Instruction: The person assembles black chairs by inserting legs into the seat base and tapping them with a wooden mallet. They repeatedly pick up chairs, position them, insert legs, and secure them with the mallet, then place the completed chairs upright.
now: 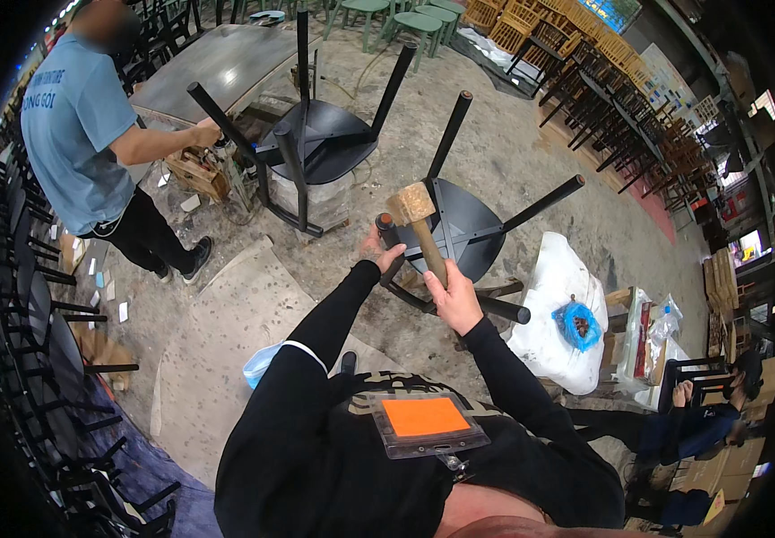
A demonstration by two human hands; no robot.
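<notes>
An upturned black chair [477, 226] stands in front of me with its legs pointing up. My left hand [376, 251] is closed round the end of its nearest leg [386, 221], whose tip shows a reddish-brown disc. In my right hand [454, 301] is a mallet [429, 248], gripped by its wooden handle. The mallet's pale, worn head [411, 203] is over the chair, just right of that leg tip; whether they touch I cannot tell. To the right, a blue plastic bag [577, 325] of small brown pieces rests on a white sack-like bundle [544, 296].
Another upturned black chair [324, 134] stands beyond mine. A co-worker in a light blue shirt [78, 134] stands left at a grey-topped table [226, 63]. Stacked black chairs [24, 359] line the left side. Another person [697, 421] sits at the lower right. Cardboard [235, 332] covers the floor.
</notes>
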